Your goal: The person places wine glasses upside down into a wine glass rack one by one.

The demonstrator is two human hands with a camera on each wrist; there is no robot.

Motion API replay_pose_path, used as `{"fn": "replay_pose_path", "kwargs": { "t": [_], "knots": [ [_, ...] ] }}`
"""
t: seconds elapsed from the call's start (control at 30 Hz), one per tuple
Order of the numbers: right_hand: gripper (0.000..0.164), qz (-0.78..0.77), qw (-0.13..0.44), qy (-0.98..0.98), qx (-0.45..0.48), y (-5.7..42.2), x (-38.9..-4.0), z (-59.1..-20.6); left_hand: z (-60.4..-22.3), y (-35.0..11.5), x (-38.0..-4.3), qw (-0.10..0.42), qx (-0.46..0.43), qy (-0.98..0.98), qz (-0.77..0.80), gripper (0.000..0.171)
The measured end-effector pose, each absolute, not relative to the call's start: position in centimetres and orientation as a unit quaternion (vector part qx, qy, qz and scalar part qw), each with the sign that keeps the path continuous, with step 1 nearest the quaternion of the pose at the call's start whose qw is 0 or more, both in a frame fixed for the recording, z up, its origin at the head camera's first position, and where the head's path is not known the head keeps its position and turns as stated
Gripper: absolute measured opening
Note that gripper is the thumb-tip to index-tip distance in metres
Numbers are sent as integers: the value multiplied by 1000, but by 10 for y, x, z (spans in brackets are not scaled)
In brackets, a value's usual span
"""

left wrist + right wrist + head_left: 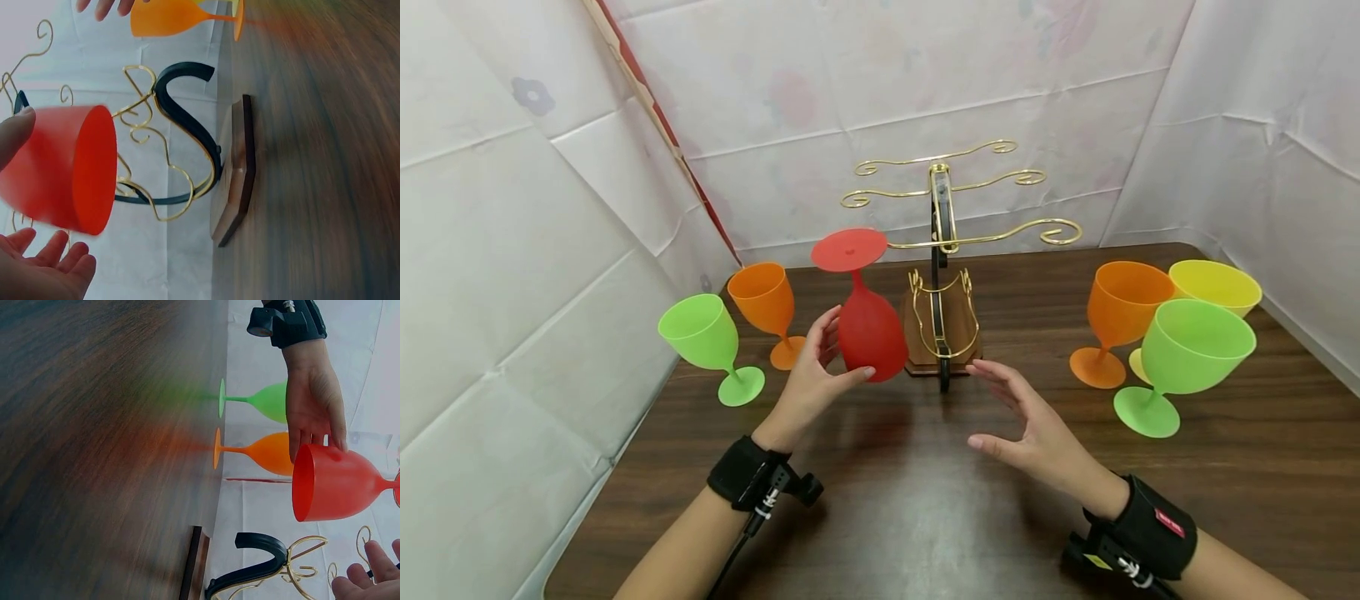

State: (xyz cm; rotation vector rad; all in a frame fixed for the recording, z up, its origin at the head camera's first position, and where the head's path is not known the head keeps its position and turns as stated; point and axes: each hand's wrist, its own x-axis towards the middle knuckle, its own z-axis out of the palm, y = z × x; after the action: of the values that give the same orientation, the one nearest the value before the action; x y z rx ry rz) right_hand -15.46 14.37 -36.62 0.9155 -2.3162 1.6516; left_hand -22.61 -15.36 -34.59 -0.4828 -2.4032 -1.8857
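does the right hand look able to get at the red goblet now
Likely yes: the right hand is empty, nothing seems to stand between it and the red goblet, and the left hand holds the opposite side.

The dark wood-grain table (880, 517) carries, at left, an upright green goblet (703, 335) near an orange goblet (764, 302) — and, at right, a second orange goblet (1118, 308), a yellow goblet (1219, 282) and a second green goblet (1195, 350) clustered — with the wooden base (961, 323) of a rack (952, 247) between.
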Motion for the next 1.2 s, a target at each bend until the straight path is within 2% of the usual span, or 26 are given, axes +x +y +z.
{"fn": "replay_pose_path", "kwargs": {
  "t": [0.3,0.63,1.2],
  "knots": [
    [75,550,78,-775,302,147,-156,-370,-352,-185,-220,40,-152,-804,-573,87],
    [73,546,65,-784,288,150,-156,-372,-366,-230,-207,50,-94,-819,-563,84],
    [72,546,65,-788,277,152,-156,-376,-389,-289,-190,108,-19,-836,-538,75]
  ]
}}
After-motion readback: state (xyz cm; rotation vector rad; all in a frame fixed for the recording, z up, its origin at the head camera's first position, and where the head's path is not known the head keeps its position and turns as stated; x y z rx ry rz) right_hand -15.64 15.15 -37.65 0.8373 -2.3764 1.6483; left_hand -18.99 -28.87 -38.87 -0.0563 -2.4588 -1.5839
